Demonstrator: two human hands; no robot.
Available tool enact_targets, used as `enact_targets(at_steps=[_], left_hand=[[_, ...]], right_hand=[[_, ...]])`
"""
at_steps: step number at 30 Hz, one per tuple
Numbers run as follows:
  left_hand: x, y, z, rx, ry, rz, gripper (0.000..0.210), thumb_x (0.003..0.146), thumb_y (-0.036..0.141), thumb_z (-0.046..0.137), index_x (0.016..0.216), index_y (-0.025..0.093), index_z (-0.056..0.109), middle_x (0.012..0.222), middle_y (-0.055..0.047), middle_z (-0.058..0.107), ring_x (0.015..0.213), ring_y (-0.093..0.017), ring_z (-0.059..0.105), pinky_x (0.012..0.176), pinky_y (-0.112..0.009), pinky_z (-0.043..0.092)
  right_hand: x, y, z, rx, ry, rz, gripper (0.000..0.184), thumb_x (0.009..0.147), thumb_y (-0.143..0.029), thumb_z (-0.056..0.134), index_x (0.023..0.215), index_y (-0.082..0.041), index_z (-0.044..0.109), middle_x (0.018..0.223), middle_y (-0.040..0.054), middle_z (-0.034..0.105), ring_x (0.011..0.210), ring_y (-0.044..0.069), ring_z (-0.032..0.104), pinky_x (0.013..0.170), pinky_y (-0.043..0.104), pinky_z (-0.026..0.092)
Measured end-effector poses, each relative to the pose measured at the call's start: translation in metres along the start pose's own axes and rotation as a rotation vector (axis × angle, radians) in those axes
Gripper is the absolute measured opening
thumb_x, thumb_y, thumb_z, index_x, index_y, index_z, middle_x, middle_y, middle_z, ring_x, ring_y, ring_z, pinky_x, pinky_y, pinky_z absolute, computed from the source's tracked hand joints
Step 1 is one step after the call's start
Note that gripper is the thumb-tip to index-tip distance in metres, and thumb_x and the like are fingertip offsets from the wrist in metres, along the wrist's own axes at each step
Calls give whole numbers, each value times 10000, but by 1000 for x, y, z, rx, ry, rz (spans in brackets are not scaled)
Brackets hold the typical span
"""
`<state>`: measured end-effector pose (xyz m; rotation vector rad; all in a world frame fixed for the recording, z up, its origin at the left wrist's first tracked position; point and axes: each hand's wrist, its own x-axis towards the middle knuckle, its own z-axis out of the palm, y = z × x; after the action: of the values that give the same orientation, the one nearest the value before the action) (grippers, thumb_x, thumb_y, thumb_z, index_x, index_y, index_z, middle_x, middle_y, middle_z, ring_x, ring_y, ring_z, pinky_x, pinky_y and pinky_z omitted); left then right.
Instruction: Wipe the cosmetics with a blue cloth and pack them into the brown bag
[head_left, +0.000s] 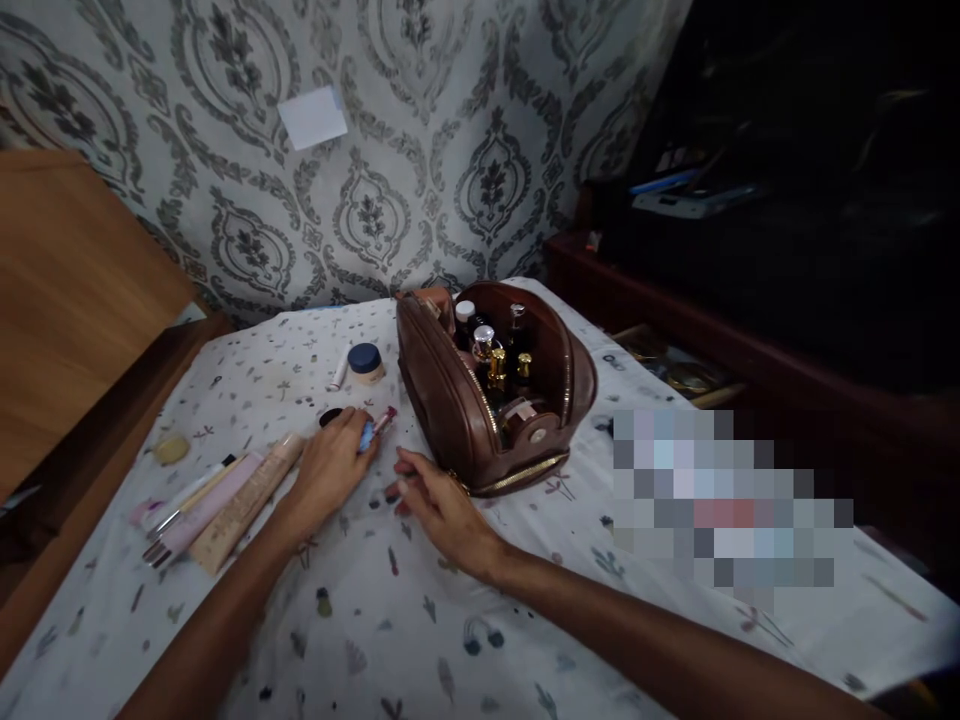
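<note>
A brown zip-up makeup bag [442,400] stands unzipped on the cloth, with several bottles inside, some gold-topped [497,368] and one white-capped [465,312]. My left hand [337,460] lies left of the bag, fingers curled over a small slim item with a pink end [386,418] and a blue part [366,436]; its exact kind is unclear. Behind those knuckles a dark round item [328,416] shows in part. My right hand [450,520] rests beside the bag's near lower corner, fingers loosely apart and holding nothing visible.
Left of my hands lie a beige squeeze tube [244,505], a pink tube [214,510] and thin brushes [180,505]. A blue-lidded jar [365,364] and a white stick [340,368] sit behind. A blurred patch [727,510] covers something at right. Patterned wall [367,215] stands behind.
</note>
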<state>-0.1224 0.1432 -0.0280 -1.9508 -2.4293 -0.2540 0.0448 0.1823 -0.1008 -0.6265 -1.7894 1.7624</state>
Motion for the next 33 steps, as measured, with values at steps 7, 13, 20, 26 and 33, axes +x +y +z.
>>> enact_targets(at_steps=[7, 13, 20, 26, 33], left_hand=[[-61, 20, 9, -463, 84, 70, 230, 989, 395, 478, 1077, 214, 588, 973, -46, 650, 882, -218, 631, 790, -340, 485], [-83, 18, 13, -372, 320, 161, 354, 1038, 391, 372, 1245, 172, 556, 1083, -99, 619, 988, -228, 613, 848, -349, 501], [-75, 6, 28, 47, 475, 442, 370, 1021, 394, 393, 1208, 175, 624, 1192, -138, 633, 1088, -309, 564, 847, -385, 483], [-74, -3, 15, -273, 313, 212, 318, 996, 389, 408, 797, 214, 584, 684, 6, 611, 623, -169, 599, 600, -283, 445], [-78, 6, 10, -523, 163, -18, 437, 958, 509, 415, 624, 227, 431, 532, 50, 417, 491, -133, 444, 488, -251, 372]], right_hand=[[-1, 0, 2, 422, -38, 82, 547, 880, -590, 614, 1290, -232, 563, 1109, 71, 654, 956, 199, 661, 839, 365, 584], [-4, -7, 9, 492, -118, 106, 550, 773, -528, 766, 1177, -211, 566, 930, 7, 640, 773, 131, 627, 704, 268, 537], [-9, -9, 8, 516, -446, 177, 714, 560, -649, 854, 997, -190, 526, 874, -21, 603, 716, 107, 608, 649, 230, 504], [-16, -7, 2, 389, -641, 163, 639, 664, -652, 790, 1001, -187, 511, 843, -19, 629, 695, 88, 609, 633, 205, 477], [-17, -12, -1, 43, -435, 3, 430, 740, -239, 822, 1107, -189, 604, 849, -43, 576, 694, 80, 544, 642, 196, 468]])
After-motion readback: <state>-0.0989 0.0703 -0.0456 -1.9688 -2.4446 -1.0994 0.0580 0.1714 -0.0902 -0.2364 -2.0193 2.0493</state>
